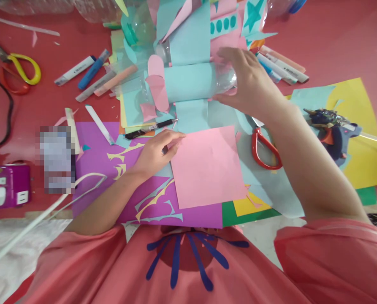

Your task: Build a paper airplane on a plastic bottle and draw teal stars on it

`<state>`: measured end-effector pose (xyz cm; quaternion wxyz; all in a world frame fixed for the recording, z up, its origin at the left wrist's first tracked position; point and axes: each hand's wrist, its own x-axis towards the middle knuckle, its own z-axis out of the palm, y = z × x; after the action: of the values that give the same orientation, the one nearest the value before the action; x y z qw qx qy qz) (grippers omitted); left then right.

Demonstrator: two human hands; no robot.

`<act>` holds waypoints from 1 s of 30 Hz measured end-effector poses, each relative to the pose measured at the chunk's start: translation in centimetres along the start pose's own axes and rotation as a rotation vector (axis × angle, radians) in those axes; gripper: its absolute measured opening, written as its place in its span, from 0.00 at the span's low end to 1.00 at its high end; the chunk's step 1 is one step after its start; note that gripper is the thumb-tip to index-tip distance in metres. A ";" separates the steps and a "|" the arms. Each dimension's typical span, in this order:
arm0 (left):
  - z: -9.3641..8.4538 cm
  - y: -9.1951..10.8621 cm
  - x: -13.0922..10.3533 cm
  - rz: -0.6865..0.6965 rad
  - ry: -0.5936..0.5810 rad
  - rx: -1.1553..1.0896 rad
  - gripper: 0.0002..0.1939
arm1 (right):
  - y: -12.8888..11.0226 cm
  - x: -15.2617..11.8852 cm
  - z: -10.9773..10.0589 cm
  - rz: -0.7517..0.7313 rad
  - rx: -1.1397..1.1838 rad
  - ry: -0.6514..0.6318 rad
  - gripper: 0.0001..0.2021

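A pink paper square [207, 169] lies in front of me, and my left hand [159, 152] pinches its upper left corner between thumb and fingers. Above it, a clear plastic bottle wrapped in light blue paper [191, 81] lies sideways, with a rounded pink strip [157, 82] across its left end. My right hand [251, 80] is at the bottle's clear right end, thumb below and fingers above, curved around it. A black pen [150, 128] rests just above my left hand. Red-handled scissors [264, 150] lie below my right wrist, their blades partly hidden.
Markers [95, 69] lie on both sides of the bottle. Yellow-handled scissors [25, 67], a purple power socket [9, 185] and a phone [58, 159] are at left. A glue gun [337, 135] lies on yellow paper at right. Purple paper [93, 169] with scraps lies near me.
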<state>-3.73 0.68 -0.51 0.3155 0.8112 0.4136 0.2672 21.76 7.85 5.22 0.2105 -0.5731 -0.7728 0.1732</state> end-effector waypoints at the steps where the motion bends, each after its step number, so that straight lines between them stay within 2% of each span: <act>1: 0.0 -0.1 0.0 -0.033 0.004 -0.007 0.13 | -0.1 -0.6 0.1 -0.024 -0.030 0.055 0.28; 4: 0.2 -0.3 -0.1 -0.131 0.004 -0.097 0.18 | -0.1 -3.4 1.2 -0.171 -0.021 0.226 0.17; 6: 0.3 -0.3 0.0 -0.165 -0.001 -0.181 0.21 | -0.1 -5.4 2.3 -0.250 0.034 0.161 0.12; 9: 0.2 -0.2 0.1 -0.162 0.018 -0.224 0.21 | 0.1 -7.9 3.8 -0.353 0.070 0.137 0.12; 15: -0.1 -0.4 0.3 0.063 0.075 0.045 0.07 | 0.5 -9.7 5.1 -0.397 -0.031 0.088 0.16; 22: -0.1 -0.7 0.4 0.186 0.000 0.242 0.08 | -0.3 -10.3 6.2 -0.383 -0.133 0.062 0.16; 27: 0.2 -1.0 0.5 0.272 0.007 0.333 0.09 | -1.3 -11.2 6.3 -0.419 -0.235 0.054 0.28; 30: 0.2 -0.9 0.3 0.325 0.022 0.439 0.10 | -1.7 -11.7 6.3 -0.443 -0.285 0.090 0.27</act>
<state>-3.86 1.28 -1.22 0.0806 0.9129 0.3295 0.2270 20.07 -4.04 -0.78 0.1948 -0.4210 -0.8858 -0.0133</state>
